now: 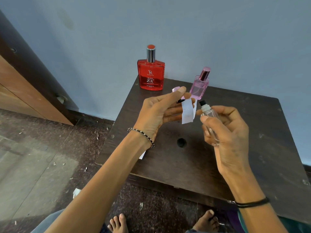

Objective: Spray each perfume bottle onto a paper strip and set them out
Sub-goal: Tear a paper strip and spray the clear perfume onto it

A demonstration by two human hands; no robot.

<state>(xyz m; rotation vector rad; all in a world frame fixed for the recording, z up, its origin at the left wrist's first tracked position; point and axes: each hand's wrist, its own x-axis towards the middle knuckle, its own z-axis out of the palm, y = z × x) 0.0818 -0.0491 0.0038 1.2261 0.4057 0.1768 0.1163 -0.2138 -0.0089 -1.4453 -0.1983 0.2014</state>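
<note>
My right hand [225,132] grips a small clear glass perfume bottle [209,118], uncapped, with its black spray nozzle pointing up and left. My left hand [161,111] pinches a white paper strip [187,111] that hangs just left of the nozzle, and the same hand also holds a pink cap [176,90] behind the thumb. A red perfume bottle [151,73] with a silver cap stands at the table's far left corner. A pink perfume bottle [199,86] with its cap on stands to the right of it, behind the strip.
The dark wooden table [252,148] has a round hole [181,142] near its middle. Another white paper strip [142,155] peeks out under my left forearm at the table's left edge. A blue wall runs behind; paper scraps litter the floor; my bare feet show below.
</note>
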